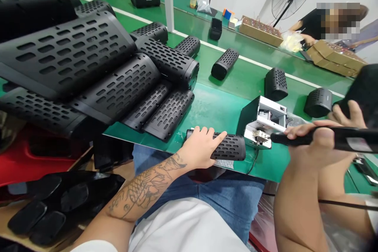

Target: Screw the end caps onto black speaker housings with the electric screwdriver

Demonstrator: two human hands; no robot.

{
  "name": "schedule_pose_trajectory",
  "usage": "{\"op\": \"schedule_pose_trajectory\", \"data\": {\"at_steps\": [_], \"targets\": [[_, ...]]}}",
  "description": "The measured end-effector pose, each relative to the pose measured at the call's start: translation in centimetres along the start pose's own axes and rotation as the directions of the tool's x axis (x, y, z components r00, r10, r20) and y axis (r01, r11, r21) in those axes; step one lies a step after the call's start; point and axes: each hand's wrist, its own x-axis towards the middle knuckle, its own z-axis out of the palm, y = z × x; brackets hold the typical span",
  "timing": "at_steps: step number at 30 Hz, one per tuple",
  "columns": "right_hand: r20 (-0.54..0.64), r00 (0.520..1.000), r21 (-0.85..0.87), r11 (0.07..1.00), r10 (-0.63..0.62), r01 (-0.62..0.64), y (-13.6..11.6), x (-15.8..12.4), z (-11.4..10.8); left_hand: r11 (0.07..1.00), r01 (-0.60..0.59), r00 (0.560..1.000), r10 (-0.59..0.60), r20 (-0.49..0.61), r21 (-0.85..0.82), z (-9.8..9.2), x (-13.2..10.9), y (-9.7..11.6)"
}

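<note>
The green table (pixel 206 102) spreads widest, its near edge against the person's lap. On its left, a pile of black slotted casings (pixel 103 51) leans and overlaps. To the right of the pile, near the table's edge, stands a black-and-white machine (pixel 271 107). The right hand (pixel 310 138) is wrapped around a long black tool (pixel 348 138), its tip pointing left at the machine's near side; whether the two touch, I cannot tell. Just left of the machine, a single slotted housing (pixel 232 146) lies lengthwise along the near edge, partly above clear wrap (pixel 226 163). The left hand (pixel 203 145) grips this housing from above, covering its left and middle part, fingers spread over the far side; the right end projects beyond the grip, toward the machine.
</note>
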Motion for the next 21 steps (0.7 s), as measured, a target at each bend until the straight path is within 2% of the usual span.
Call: {"op": "schedule_pose_trajectory", "data": {"at_steps": [2,4,8,10,12,16,21], "targets": [[-0.08,0.997,-0.069,0.998,0.009,-0.014,0.9,0.4,0.7,1.0,-0.005,1.0,0.006,0.017,-0.025,0.0,-0.1,0.1],[-0.101,0.994,-0.082,0.996,0.03,-0.038,1.4,0.3,0.9,0.998,-0.021,1.0,0.021,-0.002,-0.052,0.0,-0.5,0.0],[-0.032,0.999,-0.029,1.0,0.008,-0.009,1.3,-0.3,-0.3,0.999,-0.015,0.994,0.009,-0.112,-0.051,0.2,-2.1,-1.3],[-0.013,1.0,-0.013,1.0,-0.011,0.011,1.7,-0.6,-1.0,0.999,0.008,0.993,-0.014,-0.118,-0.051,0.4,-2.7,-2.0],[-0.023,0.999,-0.016,1.0,0.024,-0.024,2.4,-0.9,-1.3,0.998,0.015,0.995,-0.021,-0.093,-0.064,0.6,-3.0,-2.5],[-0.022,0.991,-0.033,0.99,0.136,-0.136,3.4,-1.4,-0.9,0.997,0.008,0.995,-0.016,-0.095,-0.082,1.1,-2.8,-2.7],[-0.022,0.982,-0.121,0.975,0.187,-0.188,1.9,-2.3,0.0,0.996,0.018,0.993,-0.028,-0.112,-0.09,1.3,-2.7,-2.4]]}}
